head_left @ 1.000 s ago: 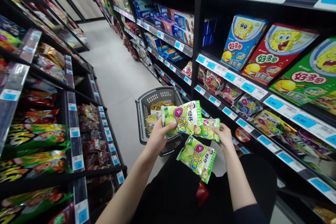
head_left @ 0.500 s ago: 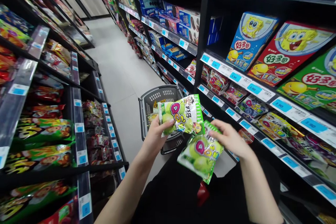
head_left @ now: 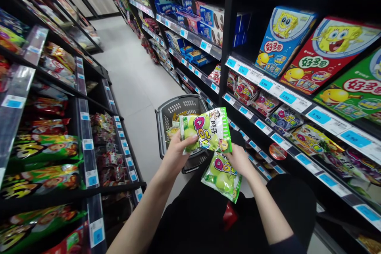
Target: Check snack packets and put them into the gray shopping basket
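Shop shelves (head_left: 193, 43) flank the aisle (head_left: 125, 75). Our left hand (head_left: 179, 152) is closed on the left edge of a green candy bag (head_left: 205, 131), thumb on top; our right hand (head_left: 240, 160) is curled at its lower right corner, fingers hidden, so we cannot tell its grip. Just below, over our lap (head_left: 193, 214), is a second candy bag (head_left: 222, 178). Beyond sits our basket (head_left: 184, 104), snack packets (head_left: 172, 132) inside by its left edge

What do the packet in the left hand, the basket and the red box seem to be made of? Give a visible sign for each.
Packet: probably thin plastic film, glossy; bright highlights show.
Basket: likely moulded plastic, dull grey; its wall has regular rows of slots.
Red box: probably printed cardboard; flat faces, straight edges. Coating unclear.
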Action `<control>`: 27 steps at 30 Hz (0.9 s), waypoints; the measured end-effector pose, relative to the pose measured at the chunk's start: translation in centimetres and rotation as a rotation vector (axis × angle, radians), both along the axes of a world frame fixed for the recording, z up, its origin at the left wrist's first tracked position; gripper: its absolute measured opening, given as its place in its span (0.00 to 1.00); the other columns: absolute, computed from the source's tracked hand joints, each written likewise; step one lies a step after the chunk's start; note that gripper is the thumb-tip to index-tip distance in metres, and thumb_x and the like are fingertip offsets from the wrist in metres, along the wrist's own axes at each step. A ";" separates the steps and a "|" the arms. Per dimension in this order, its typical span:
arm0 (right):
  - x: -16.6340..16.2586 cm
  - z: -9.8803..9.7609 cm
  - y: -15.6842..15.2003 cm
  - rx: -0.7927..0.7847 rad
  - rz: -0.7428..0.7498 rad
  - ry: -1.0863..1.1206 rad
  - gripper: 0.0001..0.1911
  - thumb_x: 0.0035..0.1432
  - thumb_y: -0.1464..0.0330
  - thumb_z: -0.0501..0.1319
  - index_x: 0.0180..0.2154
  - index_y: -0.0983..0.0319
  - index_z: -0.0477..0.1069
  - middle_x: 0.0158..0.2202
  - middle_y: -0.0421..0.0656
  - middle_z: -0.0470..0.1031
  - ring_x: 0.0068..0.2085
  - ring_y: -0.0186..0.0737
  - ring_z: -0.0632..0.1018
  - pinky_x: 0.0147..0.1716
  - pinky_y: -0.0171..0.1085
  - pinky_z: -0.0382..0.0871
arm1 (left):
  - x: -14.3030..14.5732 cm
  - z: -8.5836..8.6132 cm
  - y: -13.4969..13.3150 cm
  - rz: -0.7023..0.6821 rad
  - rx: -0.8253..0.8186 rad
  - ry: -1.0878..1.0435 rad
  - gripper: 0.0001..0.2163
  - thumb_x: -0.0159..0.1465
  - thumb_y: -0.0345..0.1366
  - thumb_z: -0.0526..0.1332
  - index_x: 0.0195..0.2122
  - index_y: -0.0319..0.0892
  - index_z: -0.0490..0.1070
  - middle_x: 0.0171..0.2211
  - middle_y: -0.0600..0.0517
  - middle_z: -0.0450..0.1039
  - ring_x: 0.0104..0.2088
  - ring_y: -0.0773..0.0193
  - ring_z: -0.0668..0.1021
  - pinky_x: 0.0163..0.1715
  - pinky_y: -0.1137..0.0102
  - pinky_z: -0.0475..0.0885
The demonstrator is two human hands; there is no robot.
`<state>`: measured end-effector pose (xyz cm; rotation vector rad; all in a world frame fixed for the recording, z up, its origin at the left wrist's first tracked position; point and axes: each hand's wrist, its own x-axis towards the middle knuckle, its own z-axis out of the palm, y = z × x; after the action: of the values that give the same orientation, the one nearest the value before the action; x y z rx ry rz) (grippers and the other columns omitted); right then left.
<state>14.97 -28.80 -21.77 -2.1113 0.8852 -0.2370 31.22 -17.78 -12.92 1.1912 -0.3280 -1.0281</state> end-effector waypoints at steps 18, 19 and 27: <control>-0.5 -3.4 0.7 -0.025 -0.574 0.017 0.13 0.56 0.65 0.54 0.35 0.62 0.76 0.31 0.51 0.79 0.33 0.51 0.78 0.31 0.40 0.64 | 0.1 0.0 0.1 0.021 0.001 -0.008 0.18 0.44 0.33 0.71 0.38 0.41 0.72 0.34 0.51 0.80 0.37 0.57 0.81 0.34 0.70 0.76; -0.5 -3.5 0.7 -0.018 -0.598 -0.009 0.13 0.55 0.65 0.54 0.35 0.62 0.76 0.31 0.52 0.79 0.33 0.52 0.78 0.31 0.40 0.64 | 0.2 -0.1 0.1 0.021 0.001 -0.005 0.19 0.44 0.34 0.71 0.38 0.41 0.72 0.34 0.51 0.80 0.37 0.56 0.81 0.34 0.69 0.77; -4.4 -2.3 1.8 -0.124 -0.985 -0.306 0.15 0.59 0.60 0.51 0.37 0.61 0.72 0.34 0.48 0.79 0.34 0.46 0.78 0.35 0.38 0.69 | 0.5 0.2 0.0 0.128 0.180 -0.033 0.17 0.37 0.33 0.75 0.29 0.44 0.73 0.32 0.54 0.81 0.37 0.54 0.81 0.24 0.74 0.78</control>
<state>10.58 -27.04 -24.11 -1.5106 1.6727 -1.1001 31.72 -17.81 -12.73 1.3743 -0.1845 -0.9418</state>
